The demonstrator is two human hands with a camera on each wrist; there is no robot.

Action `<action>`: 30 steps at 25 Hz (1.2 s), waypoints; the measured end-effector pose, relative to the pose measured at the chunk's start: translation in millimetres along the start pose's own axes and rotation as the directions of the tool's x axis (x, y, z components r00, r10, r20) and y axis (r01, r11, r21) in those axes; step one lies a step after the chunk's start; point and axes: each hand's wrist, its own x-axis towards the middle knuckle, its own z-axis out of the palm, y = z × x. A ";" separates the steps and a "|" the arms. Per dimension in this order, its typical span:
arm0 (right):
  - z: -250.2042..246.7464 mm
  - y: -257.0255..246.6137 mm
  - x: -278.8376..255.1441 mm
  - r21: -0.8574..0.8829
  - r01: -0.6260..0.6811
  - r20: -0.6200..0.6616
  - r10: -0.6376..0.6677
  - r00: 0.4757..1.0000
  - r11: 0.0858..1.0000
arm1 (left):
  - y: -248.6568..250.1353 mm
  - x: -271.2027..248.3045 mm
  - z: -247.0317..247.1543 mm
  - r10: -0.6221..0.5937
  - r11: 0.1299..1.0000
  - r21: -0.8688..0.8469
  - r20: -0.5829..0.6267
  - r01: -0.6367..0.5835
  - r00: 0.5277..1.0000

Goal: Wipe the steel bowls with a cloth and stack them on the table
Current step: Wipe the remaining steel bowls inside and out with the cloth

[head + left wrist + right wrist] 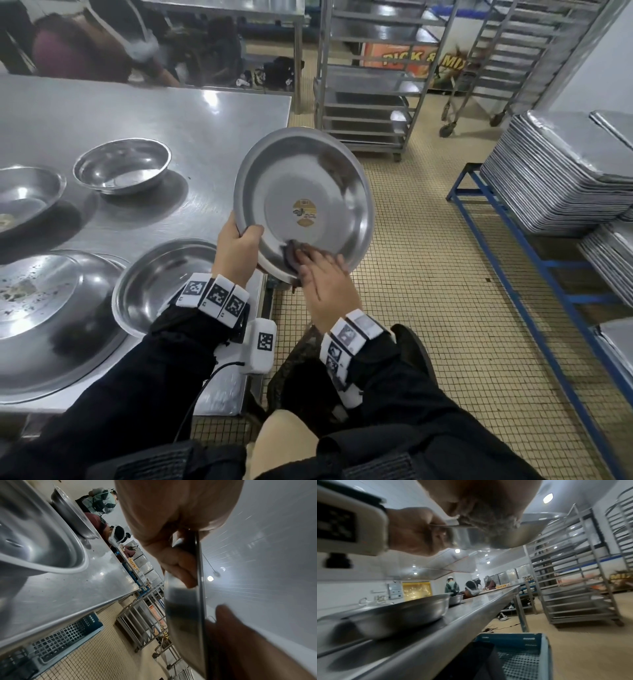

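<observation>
In the head view I hold a wide steel bowl [322, 171] tilted up past the table's right edge; a round label sits in its middle. My left hand [239, 241] grips its near-left rim, thumb inside; the left wrist view shows the fingers [178, 566] curled behind the rim of this bowl [185, 615]. My right hand [322, 277] lies with straight fingers on a dark cloth [291, 253], pressing it to the bowl's lower inside. In the right wrist view the cloth [488, 524] bunches under my palm over the bowl [530, 534].
Several more bowls stand on the steel table [205, 120]: a small one [123, 166], one at the left edge [27, 195], one by my left wrist [168, 284] and a big speckled one [51, 318]. Stacked trays [565, 178] and a rack trolley [370, 102] stand right. A blue crate [513, 655] sits below the table.
</observation>
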 end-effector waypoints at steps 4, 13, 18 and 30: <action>-22.2 58.1 22.0 -0.261 -0.130 -0.005 0.133 0.991 0.956 | -7.2 -7.2 2.1 -0.037 0.999 0.011 0.044 0.037 0.998; -55.8 79.1 45.2 0.154 -0.224 -0.397 0.268 0.878 0.962 | -10.5 -8.8 7.5 -0.114 0.988 -0.087 0.113 0.125 0.987; -56.4 74.4 48.3 0.453 -0.404 -0.326 0.570 0.754 0.794 | -13.3 -7.9 13.2 -0.108 0.986 -0.117 0.118 0.122 0.987; -84.0 68.8 39.5 0.658 -0.399 -0.169 0.641 0.748 0.639 | -23.6 -1.5 16.7 -0.032 0.954 -0.272 0.329 0.128 0.944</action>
